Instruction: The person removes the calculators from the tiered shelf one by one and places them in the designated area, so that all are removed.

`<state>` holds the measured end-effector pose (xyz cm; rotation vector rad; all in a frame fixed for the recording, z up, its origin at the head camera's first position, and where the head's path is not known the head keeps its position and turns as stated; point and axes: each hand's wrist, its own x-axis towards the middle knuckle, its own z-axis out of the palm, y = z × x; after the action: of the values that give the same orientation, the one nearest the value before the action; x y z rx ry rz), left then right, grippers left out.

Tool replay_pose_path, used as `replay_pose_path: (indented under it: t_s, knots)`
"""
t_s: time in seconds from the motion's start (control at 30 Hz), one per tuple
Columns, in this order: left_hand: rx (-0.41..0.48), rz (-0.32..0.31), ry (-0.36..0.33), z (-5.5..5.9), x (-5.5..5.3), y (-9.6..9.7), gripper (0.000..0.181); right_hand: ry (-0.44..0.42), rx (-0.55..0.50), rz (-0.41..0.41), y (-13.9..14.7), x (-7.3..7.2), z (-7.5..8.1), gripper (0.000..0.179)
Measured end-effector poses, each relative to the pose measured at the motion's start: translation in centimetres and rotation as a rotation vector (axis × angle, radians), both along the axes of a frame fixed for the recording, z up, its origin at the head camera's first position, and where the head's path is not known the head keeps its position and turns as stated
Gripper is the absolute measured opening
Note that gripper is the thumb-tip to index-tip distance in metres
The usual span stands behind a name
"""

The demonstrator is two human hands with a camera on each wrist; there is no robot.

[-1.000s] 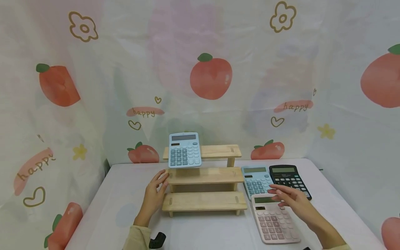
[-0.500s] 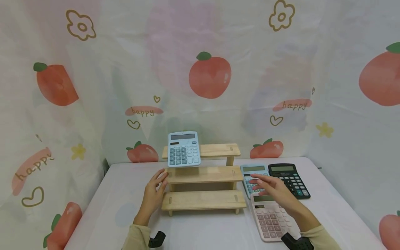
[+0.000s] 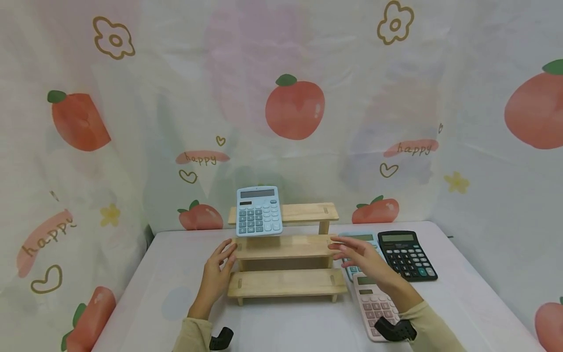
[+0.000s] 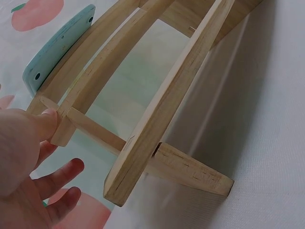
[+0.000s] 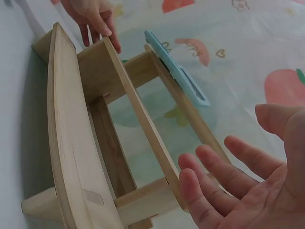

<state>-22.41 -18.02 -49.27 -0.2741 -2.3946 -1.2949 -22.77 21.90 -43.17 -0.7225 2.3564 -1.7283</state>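
A three-tier wooden display stand [image 3: 288,283] stands on the table. My left hand [image 3: 215,274] holds the left end of its middle board; in the left wrist view the thumb lies against the board's end, with the other fingers spread below. A light blue calculator [image 3: 259,210] leans upright at the left of the top tier, screen uppermost. My right hand [image 3: 367,261] is at the right end of the middle board, holding nothing, its fingers [image 5: 214,169] parted and gently bent. Beneath that hand, a second blue calculator [image 3: 362,237] is partly hidden.
On the table right of the stand lie a black calculator [image 3: 408,256] and a pink calculator [image 3: 374,313], the latter partly covered by my right forearm. Fruit-printed cloth [image 3: 352,186] hangs behind and at both sides of the white table [image 3: 281,327].
My right hand has moved left from above the calculators to the right end of the middle board. The left hand stays at the stand, and the calculators keep their places.
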Motion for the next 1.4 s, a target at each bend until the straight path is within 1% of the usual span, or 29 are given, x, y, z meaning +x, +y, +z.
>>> replay_pose_path:
  t_s: [0.23, 0.4, 0.47, 0.6, 0.8, 0.9, 1.07, 1.2, 1.4]
  knots:
    - [-0.011, 0.006, 0.009, -0.2, 0.0, 0.0, 0.035, -0.029, -0.006, 0.002, -2.0, -0.7, 0.3, 0.048]
    - [-0.022, 0.011, 0.018, -0.1, 0.0, 0.1, 0.035, -0.057, -0.050, 0.033, -3.4, -1.1, 0.7, 0.048]
    - [-0.027, 0.011, 0.021, -0.1, 0.0, 0.0, 0.035, -0.083, -0.069, 0.029, -4.0, -1.2, 0.7, 0.048]
    - [-0.027, 0.009, 0.019, -0.1, 0.0, 0.0, 0.035, -0.140, -0.075, 0.001, -5.2, -1.5, 0.9, 0.051]
    - [-0.027, 0.012, 0.024, -0.2, 0.0, 0.0, 0.034, -0.176, -0.078, 0.001, -7.0, -2.2, 1.3, 0.053]
    - [-0.026, 0.011, 0.029, -0.2, -0.1, 0.1, 0.034, -0.189, -0.106, 0.024, -7.8, -2.7, 1.4, 0.053]
    - [-0.026, 0.008, 0.028, -0.2, -0.1, 0.0, 0.034, -0.245, -0.176, 0.032, -9.2, -3.3, 1.8, 0.054]
    - [-0.024, 0.005, 0.026, -0.1, -0.1, 0.0, 0.034, -0.300, -0.240, 0.018, -10.4, -3.6, 2.0, 0.054]
    - [-0.022, 0.008, 0.034, 0.0, 0.0, 0.1, 0.034, -0.337, -0.252, -0.028, -11.9, -4.0, 2.2, 0.053]
